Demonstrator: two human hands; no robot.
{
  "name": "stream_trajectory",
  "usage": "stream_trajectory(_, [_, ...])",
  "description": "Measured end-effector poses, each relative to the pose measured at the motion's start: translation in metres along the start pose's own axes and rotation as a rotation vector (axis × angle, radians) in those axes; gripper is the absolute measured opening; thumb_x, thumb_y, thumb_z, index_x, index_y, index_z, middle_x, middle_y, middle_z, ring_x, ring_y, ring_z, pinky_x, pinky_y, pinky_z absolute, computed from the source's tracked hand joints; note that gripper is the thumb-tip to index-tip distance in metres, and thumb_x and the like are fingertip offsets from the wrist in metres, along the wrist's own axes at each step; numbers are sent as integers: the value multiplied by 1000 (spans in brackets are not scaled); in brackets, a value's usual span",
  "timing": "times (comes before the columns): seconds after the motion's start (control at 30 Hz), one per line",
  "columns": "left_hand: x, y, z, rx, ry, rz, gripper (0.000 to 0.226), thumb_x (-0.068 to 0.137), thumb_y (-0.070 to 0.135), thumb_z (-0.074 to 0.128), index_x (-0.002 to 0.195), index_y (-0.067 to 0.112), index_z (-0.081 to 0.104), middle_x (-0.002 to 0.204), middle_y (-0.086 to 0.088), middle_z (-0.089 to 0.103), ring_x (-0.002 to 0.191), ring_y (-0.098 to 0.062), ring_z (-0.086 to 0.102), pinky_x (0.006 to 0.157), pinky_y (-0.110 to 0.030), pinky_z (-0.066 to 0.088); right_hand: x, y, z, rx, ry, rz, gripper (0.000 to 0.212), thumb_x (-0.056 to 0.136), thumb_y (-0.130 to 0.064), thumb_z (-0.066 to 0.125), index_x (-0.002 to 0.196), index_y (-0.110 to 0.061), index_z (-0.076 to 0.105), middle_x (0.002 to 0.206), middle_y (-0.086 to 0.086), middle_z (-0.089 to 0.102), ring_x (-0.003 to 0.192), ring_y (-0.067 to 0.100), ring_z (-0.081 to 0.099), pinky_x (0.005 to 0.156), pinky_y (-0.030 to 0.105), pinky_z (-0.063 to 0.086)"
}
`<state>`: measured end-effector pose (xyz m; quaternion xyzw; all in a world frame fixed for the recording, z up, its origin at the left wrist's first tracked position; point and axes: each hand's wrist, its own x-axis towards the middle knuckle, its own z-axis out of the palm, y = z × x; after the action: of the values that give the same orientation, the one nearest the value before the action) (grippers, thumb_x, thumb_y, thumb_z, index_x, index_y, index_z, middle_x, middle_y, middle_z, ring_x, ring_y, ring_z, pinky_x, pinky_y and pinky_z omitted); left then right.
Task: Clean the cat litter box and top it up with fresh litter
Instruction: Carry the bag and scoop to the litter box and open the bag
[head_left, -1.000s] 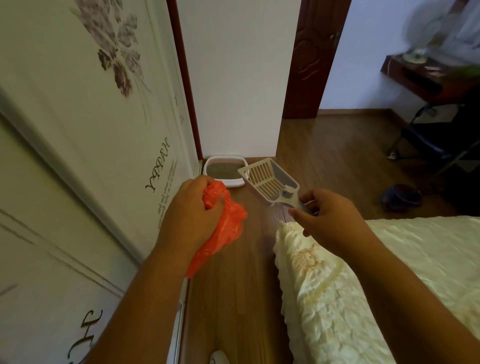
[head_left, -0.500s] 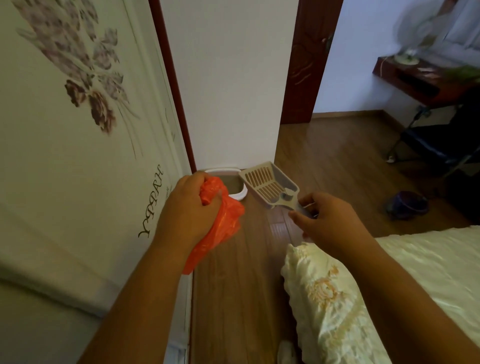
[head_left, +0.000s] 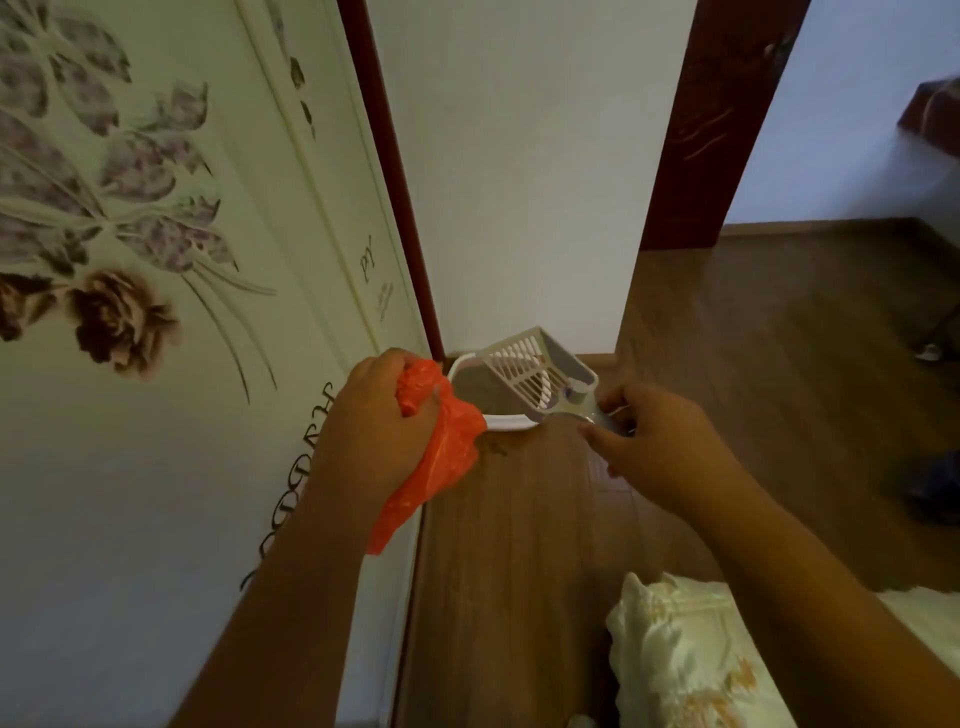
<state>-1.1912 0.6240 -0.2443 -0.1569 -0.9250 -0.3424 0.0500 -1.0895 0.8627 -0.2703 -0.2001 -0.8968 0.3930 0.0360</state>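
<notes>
My left hand (head_left: 376, 421) grips a crumpled orange plastic bag (head_left: 436, 457) that hangs down beside the wardrobe. My right hand (head_left: 654, 447) pinches the handle of a pale slotted litter scoop (head_left: 535, 371), held tilted in the air. Behind both hands, on the floor in the corner, sits the white-rimmed litter box (head_left: 511, 422) with grey litter (head_left: 480, 389) inside. The scoop and the bag hide most of the box.
A flower-printed wardrobe door (head_left: 171, 312) runs along the left. The white wall (head_left: 519, 182) and a dark red door frame (head_left: 696, 156) stand behind the box. Wooden floor (head_left: 519, 545) leads ahead; a cream quilted bed corner (head_left: 685, 660) juts in at lower right.
The view has moved forward, closer to the litter box in the corner. Both hands keep their hold on bag and scoop; the bed has slid back towards the lower right.
</notes>
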Motion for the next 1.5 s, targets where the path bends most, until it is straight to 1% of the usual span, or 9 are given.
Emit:
stream_trajectory(0.3, [75, 4, 43, 46, 3, -6, 21, 100, 33, 60, 118, 22, 57, 107, 6, 58, 83, 4, 49, 72, -7, 31, 105, 4, -11, -45, -110, -44, 29, 90, -39, 70, 114, -23, 63, 96, -5, 68, 78, 11, 68, 74, 35, 62])
stream_trajectory(0.57, [164, -13, 76, 34, -38, -21, 21, 100, 34, 59, 119, 25, 57, 106, 10, 52, 83, 0, 47, 70, -6, 28, 190, 6, -2, -40, -106, 0, 29, 90, -40, 70, 114, -24, 63, 94, -7, 67, 77, 10, 68, 69, 30, 60])
stream_trajectory(0.7, [222, -28, 90, -4, -85, 2, 20, 100, 36, 58, 119, 28, 57, 108, 9, 54, 91, -7, 53, 71, -15, 36, 233, 0, 7, -28, -71, 41, 24, 90, -38, 70, 110, -27, 64, 95, -9, 68, 76, 6, 68, 63, 20, 53])
stream_trajectory(0.83, [289, -38, 98, -32, -142, 29, 29, 99, 40, 59, 125, 27, 57, 116, 6, 57, 98, -12, 56, 83, -27, 42, 278, -14, 13, -48, -24, 83, 21, 89, -41, 70, 106, -30, 64, 93, -12, 67, 76, 4, 67, 63, 18, 54])
stream_trajectory(0.9, [321, -42, 103, -36, -169, 54, 30, 99, 41, 59, 126, 28, 57, 117, 6, 56, 100, -12, 56, 84, -27, 42, 299, -20, 17, -44, -3, 110, 17, 89, -41, 70, 101, -31, 62, 91, -12, 66, 77, 4, 67, 66, 20, 56])
stream_trajectory(1.2, [418, -47, 133, -11, -224, 102, 37, 98, 46, 58, 130, 29, 54, 126, 2, 57, 106, -16, 56, 86, -29, 42, 380, -25, 19, 15, 49, 152, 16, 91, -41, 68, 84, -40, 54, 81, -12, 66, 62, 0, 67, 44, 8, 44])
stream_trajectory(1.3, [440, -49, 144, 17, -216, 86, 38, 97, 46, 59, 131, 29, 53, 126, 3, 57, 104, -13, 54, 87, -30, 43, 413, -14, 20, 10, 17, 144, 12, 91, -42, 68, 96, -34, 60, 85, -10, 68, 63, 3, 68, 48, 9, 46])
stream_trajectory(1.43, [460, -50, 157, 47, -188, 10, 37, 97, 42, 60, 130, 27, 54, 118, 5, 54, 105, -15, 55, 89, -32, 45, 461, 1, 23, -45, -64, 128, 40, 89, -49, 67, 118, -21, 65, 95, -7, 71, 74, 7, 70, 69, 27, 60])
stream_trajectory(1.5, [464, -52, 165, 59, -183, -15, 31, 98, 40, 60, 125, 28, 55, 111, 9, 50, 100, -13, 55, 85, -29, 42, 481, 5, 24, -55, -91, 112, 41, 90, -49, 67, 119, -21, 64, 93, -8, 71, 75, 6, 69, 66, 23, 57])
